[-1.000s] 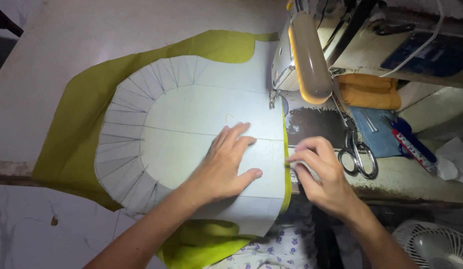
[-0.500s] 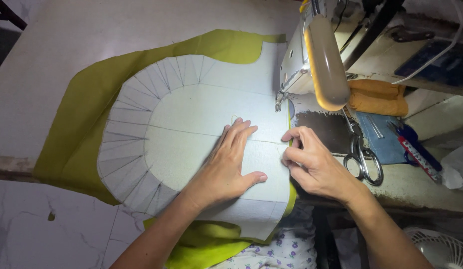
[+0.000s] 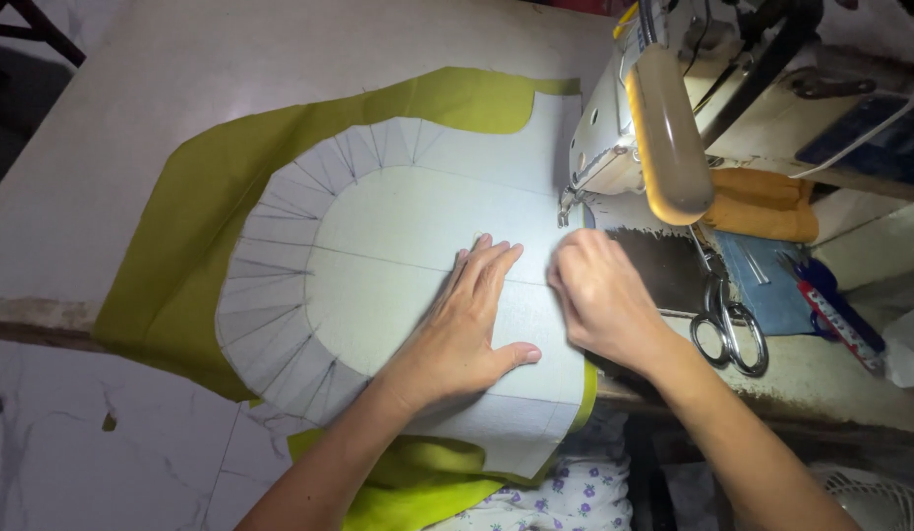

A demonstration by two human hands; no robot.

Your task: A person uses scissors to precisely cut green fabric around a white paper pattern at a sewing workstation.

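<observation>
Your left hand (image 3: 467, 329) lies flat, fingers spread, on the white pattern piece (image 3: 408, 246) left of the sewing machine (image 3: 663, 108); your right hand (image 3: 599, 300), fingers curled, presses its edge just below the machine.

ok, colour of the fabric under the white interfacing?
Yellow-green fabric, plain, no pattern; the head view shows it.

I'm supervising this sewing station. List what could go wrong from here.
The right hand sits close below the needle area of the sewing machine; fingers could get caught. The left hand alone flattens the white pattern piece on the green fabric, so the layers may shift. The scissors lie near the table edge.
</observation>
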